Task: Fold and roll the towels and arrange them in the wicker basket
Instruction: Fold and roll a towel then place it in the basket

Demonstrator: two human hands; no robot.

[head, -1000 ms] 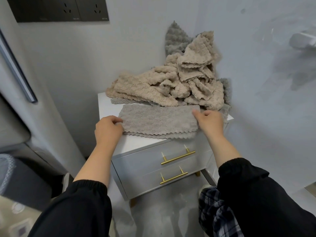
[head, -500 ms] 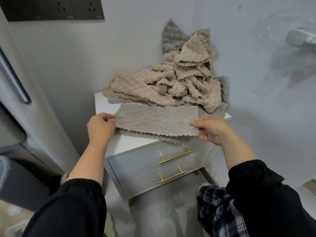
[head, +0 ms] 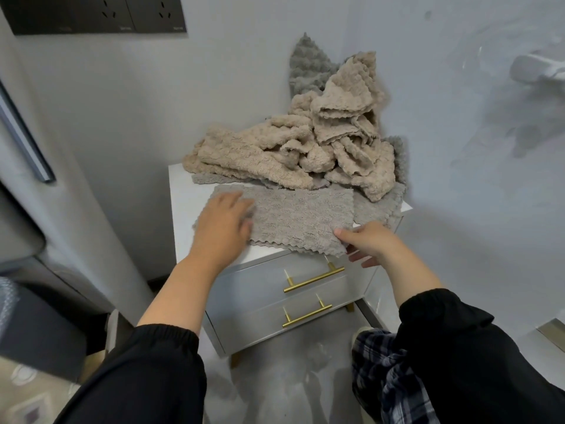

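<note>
progress: early. One grey towel (head: 299, 218) is folded flat, not rolled; the pile of towels (head: 305, 148) is untouched; no wicker basket in view.
towel: near edge of the surface (head: 183, 191), pile behind it, far right.
left hand (head: 221, 231): flat, fingers straight, pressing the towel's left end.
right hand (head: 373, 243): pinching the near-right corner, thumb on top.

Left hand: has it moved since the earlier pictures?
Yes. The left hand has slid right, away from the cabinet's left edge, and now lies flat on the grey towel.
</note>
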